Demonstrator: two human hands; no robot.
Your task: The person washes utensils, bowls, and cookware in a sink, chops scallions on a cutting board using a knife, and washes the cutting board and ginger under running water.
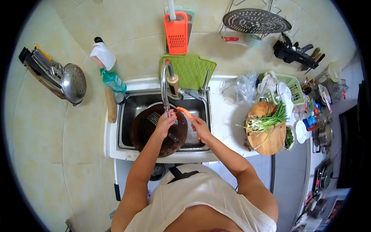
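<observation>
My left hand [165,123] is closed under the tap [166,87], its fingers pinched together. What it holds, if anything, is too small to make out. My right hand [200,127] is closed around a curved, bright orange thing [184,112], whose kind I cannot tell; one end reaches toward my left fingers. Below both hands, a large dark brown wok [141,133] rests tilted in the steel sink [124,104]. Pale slotted shapes show inside the wok, with a small light piece lower down.
Right of the sink, green onions [266,121] lie on a round wooden board [270,143]. Behind it are a plastic bag [246,87] and a light green basket [291,87]. A green bottle [113,81] stands at the back left. A green mat [193,69] leans behind the tap.
</observation>
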